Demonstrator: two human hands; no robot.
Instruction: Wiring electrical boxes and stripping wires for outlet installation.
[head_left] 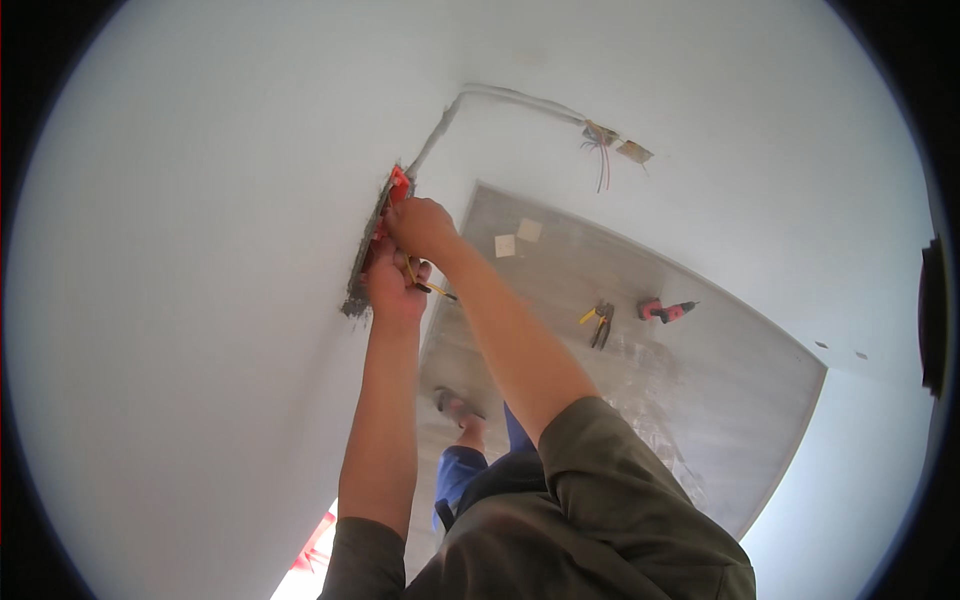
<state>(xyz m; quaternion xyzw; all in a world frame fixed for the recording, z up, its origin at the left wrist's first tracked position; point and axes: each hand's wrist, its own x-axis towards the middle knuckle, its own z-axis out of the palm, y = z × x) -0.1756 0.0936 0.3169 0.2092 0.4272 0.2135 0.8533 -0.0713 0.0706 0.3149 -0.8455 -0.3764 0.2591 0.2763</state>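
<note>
A left hand (393,288) is apparently grasping a slim yellow-and-black tool (425,288), which a slackening hold could drop. Above, the right hand (424,228) is curling, its grip indiscernible, over a red rectangular wall box (400,183).

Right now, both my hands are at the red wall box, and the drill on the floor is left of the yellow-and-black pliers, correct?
Not quite: the head view shows the drill right of the pliers on the floor. Your left hand and right hand are at the red wall box.
</note>
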